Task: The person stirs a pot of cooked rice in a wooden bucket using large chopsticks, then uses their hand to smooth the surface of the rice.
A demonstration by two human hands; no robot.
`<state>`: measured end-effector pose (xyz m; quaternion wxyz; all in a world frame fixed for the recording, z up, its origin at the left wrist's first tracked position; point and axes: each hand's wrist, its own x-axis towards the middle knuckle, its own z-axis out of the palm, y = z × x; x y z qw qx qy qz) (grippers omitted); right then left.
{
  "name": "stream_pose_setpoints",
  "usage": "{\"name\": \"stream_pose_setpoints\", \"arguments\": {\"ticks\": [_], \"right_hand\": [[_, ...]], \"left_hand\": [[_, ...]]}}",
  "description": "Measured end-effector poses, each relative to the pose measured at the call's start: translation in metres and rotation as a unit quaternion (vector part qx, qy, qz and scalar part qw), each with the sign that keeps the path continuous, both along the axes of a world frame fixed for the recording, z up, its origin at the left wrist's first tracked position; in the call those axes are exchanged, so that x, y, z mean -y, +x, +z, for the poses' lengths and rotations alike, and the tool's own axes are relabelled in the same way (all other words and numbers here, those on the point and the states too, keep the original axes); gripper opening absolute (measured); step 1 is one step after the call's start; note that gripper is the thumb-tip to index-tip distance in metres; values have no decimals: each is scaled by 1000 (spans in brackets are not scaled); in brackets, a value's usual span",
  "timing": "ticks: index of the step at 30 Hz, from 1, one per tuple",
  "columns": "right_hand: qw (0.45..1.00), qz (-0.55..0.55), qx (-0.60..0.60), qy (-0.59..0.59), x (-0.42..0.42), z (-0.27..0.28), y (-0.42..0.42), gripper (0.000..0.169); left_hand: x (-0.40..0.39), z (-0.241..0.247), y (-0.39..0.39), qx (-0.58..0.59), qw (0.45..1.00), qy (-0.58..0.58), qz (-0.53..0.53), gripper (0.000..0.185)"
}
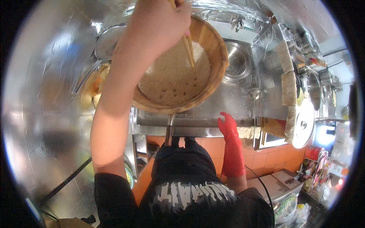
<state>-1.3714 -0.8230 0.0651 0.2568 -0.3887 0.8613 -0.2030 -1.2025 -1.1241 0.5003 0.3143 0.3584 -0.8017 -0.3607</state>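
A round wooden tub (221,51) holds a flat bed of pale grain, likely rice (176,75). Several small holes dot the grain on its near side. My bare left hand (174,21) grips a pair of wooden chopsticks (188,50) above the tub; their tips meet the grain right of its middle. My left forearm hides the tub's left side. Under the tub, a pan's long handle (168,134) points towards me. My right hand (228,126), in a red rubber glove, hovers by the counter's front edge with nothing in it, thumb and fingers apart.
Right of the tub stands a stainless steel pot (238,64) on the metal counter (222,98). A mesh strainer (109,42) lies left, partly behind my arm. Folded cloths (288,88) line the right ledge beside a shiny round lid (302,124). A box (275,185) sits lower right.
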Motion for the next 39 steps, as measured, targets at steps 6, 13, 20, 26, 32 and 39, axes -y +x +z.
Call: {"name": "stream_pose_setpoints", "arguments": {"ticks": [6,13,20,26,32,39], "right_hand": [[1000,-20,11,8,-1,5,-2,40],[998,-37,29,31,-2,7,1,41],[1000,-6,5,-4,-6,-13,-2,41],[999,-21,20,29,0,-4,1,41],[1000,-15,9,13,2,-11,1,41],[1000,-14,-2,8,1,-3,0,40]], "left_hand": [[19,-26,-8,0,1000,25,9,21],[14,-37,-17,71,997,-17,36,22],[35,-114,-39,106,993,-21,40,24],[43,-152,-46,108,992,-58,21,26],[44,-152,-55,131,987,-91,22,25],[50,-153,-62,145,985,-83,35,24]]}}
